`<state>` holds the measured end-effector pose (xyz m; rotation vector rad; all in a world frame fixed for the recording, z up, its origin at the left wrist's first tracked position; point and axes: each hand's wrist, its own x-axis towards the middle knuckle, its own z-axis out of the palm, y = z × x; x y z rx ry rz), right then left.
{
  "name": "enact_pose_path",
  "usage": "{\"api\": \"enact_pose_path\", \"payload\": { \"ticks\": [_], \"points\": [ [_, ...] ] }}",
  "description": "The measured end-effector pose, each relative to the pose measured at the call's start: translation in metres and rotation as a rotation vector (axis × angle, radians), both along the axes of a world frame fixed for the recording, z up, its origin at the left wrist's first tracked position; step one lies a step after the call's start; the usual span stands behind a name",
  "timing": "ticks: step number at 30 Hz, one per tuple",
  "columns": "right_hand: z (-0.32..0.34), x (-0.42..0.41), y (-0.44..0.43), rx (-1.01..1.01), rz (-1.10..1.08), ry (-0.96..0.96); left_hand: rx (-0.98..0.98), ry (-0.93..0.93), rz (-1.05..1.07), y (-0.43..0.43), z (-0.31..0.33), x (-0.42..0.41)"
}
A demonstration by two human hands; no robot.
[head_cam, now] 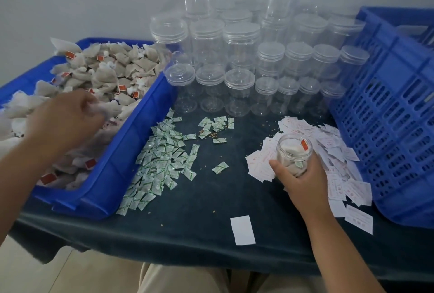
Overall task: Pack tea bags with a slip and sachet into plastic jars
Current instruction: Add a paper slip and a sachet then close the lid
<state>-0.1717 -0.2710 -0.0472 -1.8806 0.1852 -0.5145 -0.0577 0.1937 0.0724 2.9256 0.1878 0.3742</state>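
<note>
Dark surface (211, 198), supplies in reach. Right grip (303, 180) is clamped round the open, part-filled jar (293, 151), upright over the slips (260, 165), near right. Left grip (63, 123) pinches tea bags (108, 107) in the left blue bin (131, 132); sachets (164, 158) lie between.

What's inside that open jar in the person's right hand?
The jar holds pale tea bags, one red tag near the rim, and what looks like a green sachet. The right hand covers its lower part, so whether a slip is inside cannot be seen.
</note>
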Motion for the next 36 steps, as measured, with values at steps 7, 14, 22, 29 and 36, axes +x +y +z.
{"api": "enact_pose_path", "payload": {
  "ticks": [7,14,22,29,36],
  "points": [
    [0.004,0.000,0.004,-0.016,0.081,-0.006,-0.047,-0.120,0.003,0.004,0.028,0.003],
    [0.007,-0.003,0.011,-0.072,0.148,-0.009,-0.903,-0.006,-0.270,-0.126,0.059,-0.038],
    [0.004,-0.005,0.015,-0.138,0.213,-0.032,-0.619,0.243,-0.726,-0.271,-0.004,-0.074],
    [0.000,-0.003,0.013,-0.155,0.217,-0.009,-0.280,0.386,-0.837,-0.283,-0.020,-0.076],
    [-0.007,0.004,0.015,-0.180,0.255,-0.002,-0.395,0.226,-0.784,-0.312,-0.041,-0.088]
  ]
}}
